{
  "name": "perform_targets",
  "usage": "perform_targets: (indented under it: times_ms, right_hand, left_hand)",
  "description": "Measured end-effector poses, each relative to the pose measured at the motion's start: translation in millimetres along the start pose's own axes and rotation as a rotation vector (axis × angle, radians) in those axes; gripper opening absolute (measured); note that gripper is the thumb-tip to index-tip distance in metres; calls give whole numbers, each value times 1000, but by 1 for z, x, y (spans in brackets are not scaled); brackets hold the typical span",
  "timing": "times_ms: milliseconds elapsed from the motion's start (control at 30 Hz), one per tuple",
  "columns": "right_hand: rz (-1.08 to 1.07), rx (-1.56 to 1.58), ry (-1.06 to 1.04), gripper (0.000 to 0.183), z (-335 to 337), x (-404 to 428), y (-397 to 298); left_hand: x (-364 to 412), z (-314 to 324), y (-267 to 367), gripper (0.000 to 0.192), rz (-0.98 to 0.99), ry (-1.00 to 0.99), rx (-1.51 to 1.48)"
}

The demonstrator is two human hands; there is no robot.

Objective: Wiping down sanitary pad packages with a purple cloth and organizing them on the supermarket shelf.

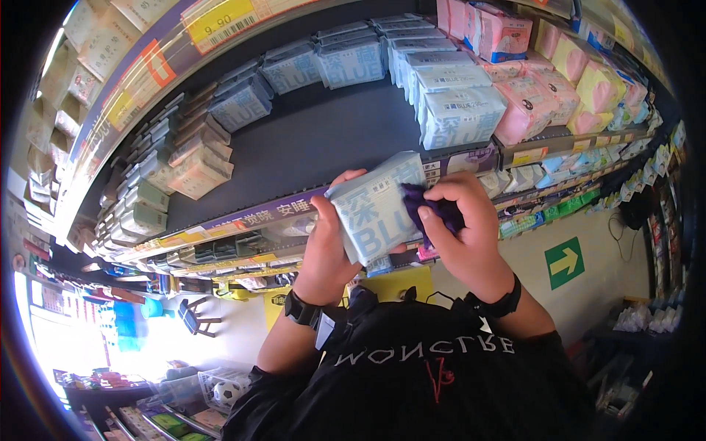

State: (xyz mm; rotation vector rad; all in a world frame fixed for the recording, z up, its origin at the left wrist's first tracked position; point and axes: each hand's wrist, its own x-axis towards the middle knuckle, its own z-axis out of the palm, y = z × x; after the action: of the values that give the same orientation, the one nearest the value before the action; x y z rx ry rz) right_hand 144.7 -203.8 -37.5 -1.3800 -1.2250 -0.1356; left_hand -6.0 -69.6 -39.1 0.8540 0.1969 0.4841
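My left hand (331, 251) grips a pale blue plastic-wrapped pack of sanitary pads (375, 209) by its left side, thumb along the edge. In my right hand (469, 226) is a bunched dark purple cloth (436, 212), pinched between thumb and fingers. The cloth touches the right part of the pack's printed front. Both hands are in front of a dark shelf (325, 127). Matching pale blue packs (463, 116) stand in a row at the right of this shelf, and more blue packs (350, 63) line its back.
Beige packs (201, 171) and green-grey packs (144, 209) fill the shelf's left end. Pink packs (527, 107) stand at the right. A price-label rail (242, 212) runs along the front edge. Below, a green arrow sign (564, 263) marks the floor, and a stool (197, 318) stands farther left.
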Motion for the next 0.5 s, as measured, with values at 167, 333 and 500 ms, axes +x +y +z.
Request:
perform_targets:
  times_ms: [167, 333, 500]
  right_hand:
    - [-29, -79, 112, 22, 7, 14, 17]
    - [-79, -158, 98, 24, 24, 12, 2]
    - [-246, -110, -32, 34, 38, 8, -26]
  left_hand:
    - [1, -5, -9, 70, -10, -67, -28]
    - [0, 5, -15, 51, 237, -35, 552]
    - [7, -1, -22, 54, 192, 123, 273]
